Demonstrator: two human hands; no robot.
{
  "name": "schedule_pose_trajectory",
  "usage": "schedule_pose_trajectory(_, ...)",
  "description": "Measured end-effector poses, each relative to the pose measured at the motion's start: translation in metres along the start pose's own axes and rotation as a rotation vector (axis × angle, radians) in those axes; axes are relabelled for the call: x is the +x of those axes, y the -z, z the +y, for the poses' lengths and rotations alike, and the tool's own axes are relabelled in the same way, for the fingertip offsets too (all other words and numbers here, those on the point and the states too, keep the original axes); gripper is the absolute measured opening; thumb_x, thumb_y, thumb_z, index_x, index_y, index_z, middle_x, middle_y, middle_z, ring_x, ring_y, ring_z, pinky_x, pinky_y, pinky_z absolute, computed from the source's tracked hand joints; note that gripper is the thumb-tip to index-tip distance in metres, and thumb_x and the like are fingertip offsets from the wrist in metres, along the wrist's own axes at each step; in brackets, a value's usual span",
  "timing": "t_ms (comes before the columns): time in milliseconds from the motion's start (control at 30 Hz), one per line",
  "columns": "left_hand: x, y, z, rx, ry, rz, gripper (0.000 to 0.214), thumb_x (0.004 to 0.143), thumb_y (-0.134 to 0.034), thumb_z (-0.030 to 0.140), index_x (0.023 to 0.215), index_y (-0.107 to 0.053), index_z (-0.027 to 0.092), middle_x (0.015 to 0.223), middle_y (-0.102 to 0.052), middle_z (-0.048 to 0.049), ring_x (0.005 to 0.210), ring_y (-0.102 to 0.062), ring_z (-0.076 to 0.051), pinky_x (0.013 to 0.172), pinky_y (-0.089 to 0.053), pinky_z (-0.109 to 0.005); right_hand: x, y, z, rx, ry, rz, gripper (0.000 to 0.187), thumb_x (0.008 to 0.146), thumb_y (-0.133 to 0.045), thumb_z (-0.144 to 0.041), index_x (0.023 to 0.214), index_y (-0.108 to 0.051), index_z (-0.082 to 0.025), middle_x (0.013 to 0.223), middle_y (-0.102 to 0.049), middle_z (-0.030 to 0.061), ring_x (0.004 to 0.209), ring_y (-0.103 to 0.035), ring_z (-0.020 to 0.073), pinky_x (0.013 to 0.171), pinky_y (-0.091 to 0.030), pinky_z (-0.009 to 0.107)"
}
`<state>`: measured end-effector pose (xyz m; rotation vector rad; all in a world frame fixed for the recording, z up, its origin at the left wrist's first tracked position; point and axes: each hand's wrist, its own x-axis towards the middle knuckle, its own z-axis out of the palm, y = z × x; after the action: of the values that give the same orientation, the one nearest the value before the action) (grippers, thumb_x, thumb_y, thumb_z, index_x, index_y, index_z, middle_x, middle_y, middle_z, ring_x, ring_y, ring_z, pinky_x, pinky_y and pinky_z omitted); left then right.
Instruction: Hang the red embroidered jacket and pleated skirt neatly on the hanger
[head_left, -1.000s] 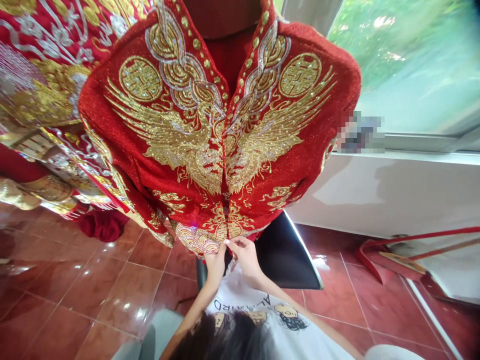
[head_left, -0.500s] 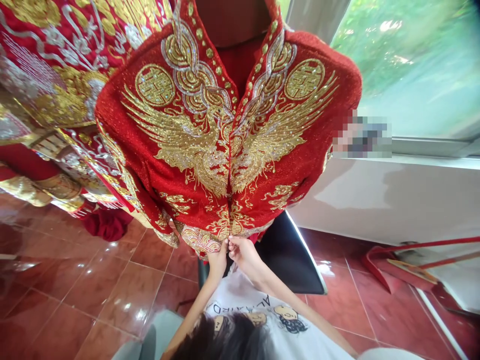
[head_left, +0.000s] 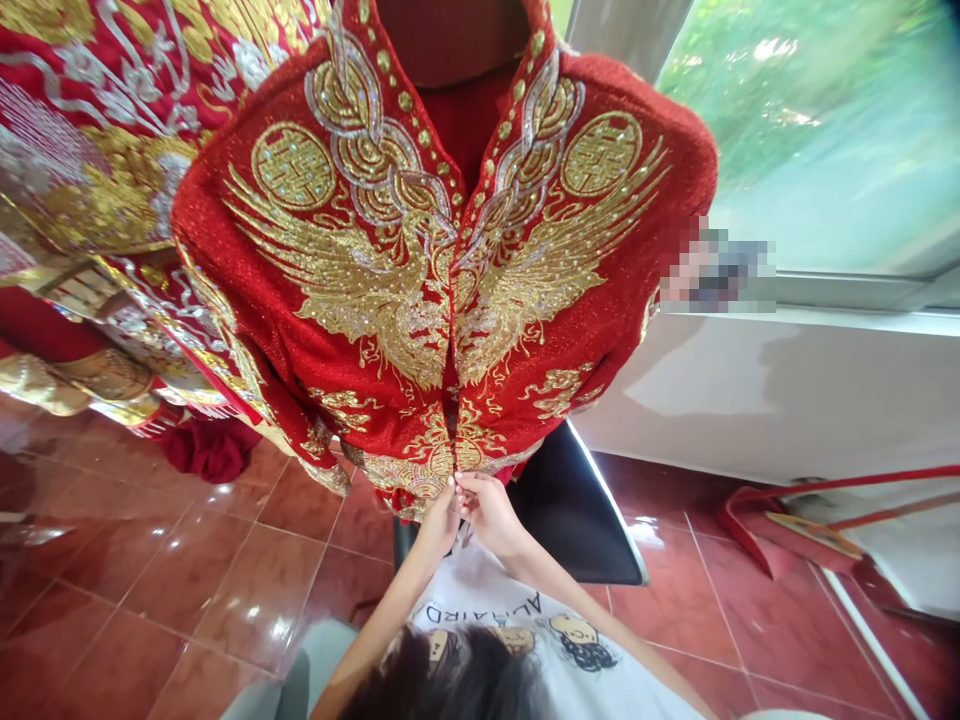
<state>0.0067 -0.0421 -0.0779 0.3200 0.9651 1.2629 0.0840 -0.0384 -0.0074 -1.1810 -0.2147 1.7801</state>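
Note:
A red jacket [head_left: 360, 330] with gold embroidered birds and round emblems hangs upright in front of me, its two front edges meeting down the middle. At its lower hem, my left hand [head_left: 441, 515] pinches the left front edge with closed fingers. My right hand [head_left: 487, 510] sits right beside it, fingertips pressed together on the other front edge at the same spot. Whatever small fastening may lie between the fingertips is hidden. Just above the hands, a narrow gap shows between the two edges.
More red and gold embroidered garments [head_left: 90, 150] hang at the left. Behind the jacket stands a black chair [head_left: 577, 510]. A red dustpan [head_left: 757, 530] and long handles lie by the white wall [head_left: 810, 390] at the right, below a window [head_left: 832, 130]. Red tiles [head_left: 247, 580] cover the floor.
My left hand has turned and come off the hem's patterned band toward the front edge, fingertips still by the right hand's. The jacket has shifted slightly left in view.

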Motion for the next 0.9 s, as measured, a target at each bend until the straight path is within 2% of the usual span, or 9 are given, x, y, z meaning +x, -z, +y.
schedule_pose_trajectory(233,-0.006,-0.009,-0.002,-0.041,-0.068,0.052,0.043,0.048,-0.087,0.045,0.058,-0.06,0.013,0.053,-0.057,0.0026,0.049,-0.052,-0.007,0.049,-0.038,-0.02,0.006,0.006,0.006,0.048,0.024,0.063,0.018,0.054,-0.068,-0.018,0.052,-0.05,-0.016,0.044,-0.042,-0.006,0.042,-0.035,0.0039,0.042,-0.029,0.019)
schedule_pose_trajectory(367,-0.01,-0.012,-0.001,-0.023,-0.094,0.038,0.04,0.054,-0.084,0.045,0.064,-0.063,0.013,0.06,-0.063,-0.0005,0.056,-0.059,-0.011,0.059,-0.047,-0.025,0.009,0.008,0.006,0.031,0.023,0.075,0.022,0.054,-0.07,-0.019,0.052,-0.049,-0.016,0.045,-0.042,-0.0057,0.042,-0.035,0.0041,0.042,-0.03,0.019)
schedule_pose_trajectory(500,-0.012,-0.013,0.0,0.026,-0.137,0.043,0.036,0.058,-0.081,0.043,0.068,-0.063,0.014,0.062,-0.064,-0.0024,0.064,-0.065,-0.017,0.067,-0.051,-0.031,0.007,0.01,0.002,-0.028,0.03,0.033,0.024,0.051,-0.071,-0.023,0.051,-0.048,-0.016,0.044,-0.041,-0.0059,0.042,-0.033,0.0038,0.04,-0.028,0.019)
schedule_pose_trajectory(667,-0.01,-0.006,-0.002,0.146,-0.224,0.109,0.038,0.06,-0.079,0.047,0.067,-0.059,0.015,0.06,-0.062,-0.0003,0.061,-0.063,-0.017,0.064,-0.051,-0.031,0.004,0.012,0.005,-0.141,0.101,0.012,0.026,0.052,-0.072,-0.026,0.047,-0.048,-0.017,0.039,-0.042,-0.0052,0.036,-0.033,0.0043,0.035,-0.02,0.019)
schedule_pose_trajectory(767,-0.009,0.001,-0.006,0.244,-0.273,0.168,0.036,0.062,-0.078,0.046,0.061,-0.058,0.015,0.053,-0.056,0.0023,0.055,-0.058,-0.014,0.061,-0.049,-0.028,0.001,0.01,0.01,-0.139,0.125,0.059,0.023,0.052,-0.069,-0.026,0.048,-0.049,-0.017,0.039,-0.045,-0.004,0.035,-0.035,0.0048,0.036,-0.022,0.019)
schedule_pose_trajectory(900,-0.008,0.008,-0.012,0.347,-0.315,0.258,0.037,0.061,-0.079,0.044,0.054,-0.055,0.016,0.051,-0.054,0.0025,0.053,-0.054,-0.013,0.058,-0.046,-0.027,-0.005,0.001,0.012,-0.059,0.087,0.104,0.018,0.051,-0.065,-0.025,0.051,-0.05,-0.017,0.042,-0.045,-0.0053,0.037,-0.037,0.004,0.038,-0.027,0.019)
